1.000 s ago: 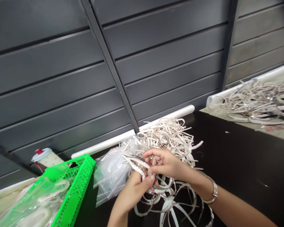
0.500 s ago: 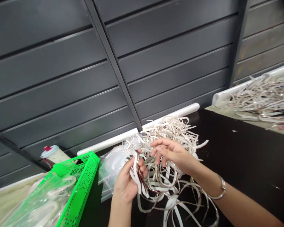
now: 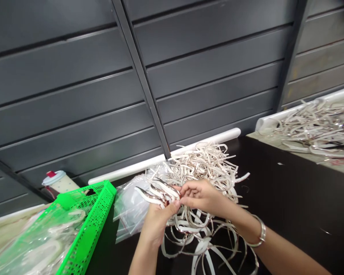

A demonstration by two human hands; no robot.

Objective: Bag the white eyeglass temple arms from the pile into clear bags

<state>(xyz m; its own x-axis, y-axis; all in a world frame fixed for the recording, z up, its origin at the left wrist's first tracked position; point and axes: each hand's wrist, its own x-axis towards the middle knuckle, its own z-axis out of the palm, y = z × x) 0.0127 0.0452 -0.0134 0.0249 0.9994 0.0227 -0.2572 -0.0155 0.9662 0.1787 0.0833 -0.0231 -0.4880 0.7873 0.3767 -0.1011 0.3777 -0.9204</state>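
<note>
A bundle of curved strips, white on one side and shiny silver on the other, is gripped in my left hand, thumb on top. Their curved ends stick out toward the upper left. My right hand meets it at the bundle's right end, fingers curled and fingertips beside the left thumb. What those fingertips pinch is hidden. Under and behind both hands lies a tangled heap of similar strips. Looser loops of them trail toward the front.
Clear plastic bags lie left of the heap. A green perforated basket holds bagged pieces, with a lidded cup behind it. More strips cover a surface at right. A white roll runs along the dark panelled wall.
My right hand has moved left and down to meet my left hand, its fingers closing. The held bundle has turned, so its curved ends now point to the upper left.
</note>
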